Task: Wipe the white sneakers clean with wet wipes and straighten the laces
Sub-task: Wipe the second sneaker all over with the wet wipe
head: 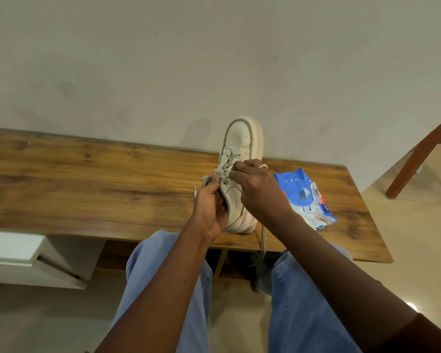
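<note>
One white sneaker (241, 142) stands on the wooden bench (87, 184), toe pointing away toward the wall. My left hand (210, 207) grips its left side near the collar and pinches a lace end there. My right hand (259, 189), with a ring on one finger, pinches the grey laces (225, 166) over the tongue. One lace end (264, 240) hangs off the bench's front edge. A blue pack of wet wipes (307, 197) lies flat just right of the sneaker. No second sneaker or loose wipe is visible.
The bench stands against a pale wall (214, 59). My knees in blue jeans (168, 276) sit below its front edge. A brown wooden frame leg (418, 159) stands at the far right on the tiled floor. A white box-like piece (13, 248) sits low left.
</note>
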